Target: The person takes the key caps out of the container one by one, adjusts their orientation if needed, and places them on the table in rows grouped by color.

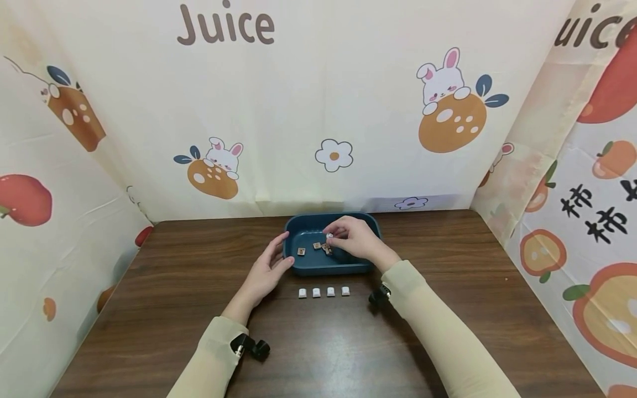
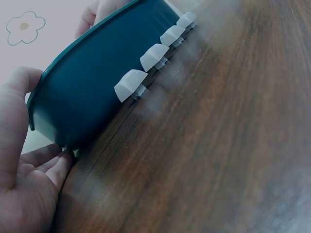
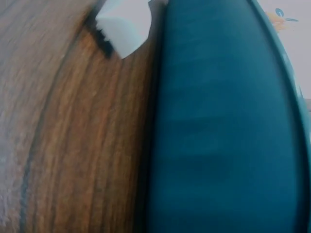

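My left hand (image 1: 262, 276) touches the left end of a dark blue tray (image 1: 332, 271); in the left wrist view a digit meets the rim and other fingertips rest low against its side. Over the tray's inside, my right hand (image 1: 354, 237) pinches a small white piece (image 1: 329, 235), partly hidden by the fingers. Below it lie several small square brown pieces (image 1: 317, 246) with dark markings. In front of the tray several white keycaps (image 1: 330, 291) stand in a row. From the left wrist they show clear parts beneath (image 2: 130, 85).
The tray stands on a brown wood-grain table (image 1: 199, 287), against a cream curtain (image 1: 298, 99) printed with rabbits and fruit. A patterned curtain (image 1: 582, 232) also hangs at the right. In the right wrist view, the tray's outer wall (image 3: 223, 121) fills much of the frame beside one keycap (image 3: 127, 26).
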A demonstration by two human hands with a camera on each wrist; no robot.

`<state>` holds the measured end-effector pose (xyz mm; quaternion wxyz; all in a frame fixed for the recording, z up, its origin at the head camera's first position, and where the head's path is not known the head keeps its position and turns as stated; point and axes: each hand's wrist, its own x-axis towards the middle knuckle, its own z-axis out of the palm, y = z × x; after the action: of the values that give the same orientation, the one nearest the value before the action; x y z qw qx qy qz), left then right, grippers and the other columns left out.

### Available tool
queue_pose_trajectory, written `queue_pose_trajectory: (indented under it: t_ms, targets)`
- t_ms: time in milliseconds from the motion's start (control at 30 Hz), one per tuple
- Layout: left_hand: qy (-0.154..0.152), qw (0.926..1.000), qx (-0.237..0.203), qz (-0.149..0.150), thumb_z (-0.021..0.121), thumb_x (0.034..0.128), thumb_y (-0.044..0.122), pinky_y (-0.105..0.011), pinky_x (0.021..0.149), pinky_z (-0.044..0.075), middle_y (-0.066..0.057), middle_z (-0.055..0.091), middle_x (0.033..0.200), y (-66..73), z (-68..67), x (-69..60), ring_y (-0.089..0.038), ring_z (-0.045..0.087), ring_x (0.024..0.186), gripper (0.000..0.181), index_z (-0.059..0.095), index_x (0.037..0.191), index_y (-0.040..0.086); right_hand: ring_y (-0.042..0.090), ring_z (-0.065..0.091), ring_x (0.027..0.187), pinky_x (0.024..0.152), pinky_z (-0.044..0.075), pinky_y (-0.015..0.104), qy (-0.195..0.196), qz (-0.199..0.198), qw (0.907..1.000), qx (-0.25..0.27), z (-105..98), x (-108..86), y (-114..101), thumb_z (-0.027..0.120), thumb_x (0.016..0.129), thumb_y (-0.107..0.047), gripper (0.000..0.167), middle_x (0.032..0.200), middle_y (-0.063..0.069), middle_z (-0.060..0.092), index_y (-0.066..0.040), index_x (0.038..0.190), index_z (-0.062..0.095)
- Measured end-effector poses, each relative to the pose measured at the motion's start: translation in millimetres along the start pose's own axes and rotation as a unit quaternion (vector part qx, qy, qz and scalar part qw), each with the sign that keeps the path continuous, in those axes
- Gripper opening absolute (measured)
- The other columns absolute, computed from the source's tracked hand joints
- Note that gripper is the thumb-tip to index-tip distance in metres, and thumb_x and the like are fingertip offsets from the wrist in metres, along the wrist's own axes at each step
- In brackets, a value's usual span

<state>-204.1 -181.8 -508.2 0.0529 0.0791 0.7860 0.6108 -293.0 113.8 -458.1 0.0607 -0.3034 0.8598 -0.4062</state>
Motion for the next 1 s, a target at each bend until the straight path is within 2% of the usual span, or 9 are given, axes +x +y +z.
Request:
queue_pose_trajectory:
  t_ms: [267, 633, 800, 1000]
  targets:
    - [0.001, 1.0000, -0.001, -0.004, 0.066, 0.1122, 0.027, -0.051, 0.127, 0.037, -0.017, 0.040, 0.172, 2.0, 0.2, -1.1, -0.037, 0.042, 0.157, 0.064, 0.038, 0.170, 0.032, 0.015, 0.073, 0.100, 0.092, 0.064, 0.040, 0.032, -0.015, 0.9993, 0.009, -7.3, -2.1, -13.2, 0.083, 0.100, -0.021, 0.026, 0.110, 0.000, 0.076, -0.007, 0.122, 0.081]
    - [0.005, 1.0000, -0.001, 0.000, 0.066, 0.1122, 0.025, -0.052, 0.126, 0.038, -0.017, 0.041, 0.171, 1.2, 1.9, -0.5, -0.037, 0.044, 0.156, 0.064, 0.038, 0.170, 0.030, 0.014, 0.067, 0.094, 0.080, 0.057, 0.034, 0.072, -0.029, 0.9970, -0.002, -13.0, -18.7, -23.7, 0.087, 0.097, -0.025, 0.021, 0.102, -0.008, 0.076, -0.014, 0.115, 0.084]
    - [0.003, 1.0000, -0.001, 0.005, 0.065, 0.1125, 0.022, -0.052, 0.127, 0.037, -0.018, 0.041, 0.171, 0.2, 3.5, -0.4, -0.037, 0.043, 0.157, 0.065, 0.038, 0.170, 0.029, 0.014, 0.069, 0.090, 0.076, 0.058, 0.030, 0.093, -0.033, 0.9948, 0.027, -15.2, -34.0, -27.0, 0.088, 0.096, -0.019, 0.018, 0.101, -0.007, 0.076, -0.017, 0.112, 0.083]
    - [0.005, 1.0000, 0.001, 0.005, 0.066, 0.1124, 0.024, -0.051, 0.127, 0.037, -0.018, 0.042, 0.170, 0.6, 2.1, -0.9, -0.037, 0.043, 0.157, 0.065, 0.038, 0.171, 0.028, 0.017, 0.071, 0.092, 0.082, 0.062, 0.028, 0.111, -0.040, 0.9895, 0.083, -14.9, -50.5, -30.3, 0.088, 0.094, -0.013, 0.023, 0.107, -0.002, 0.076, -0.014, 0.117, 0.081]
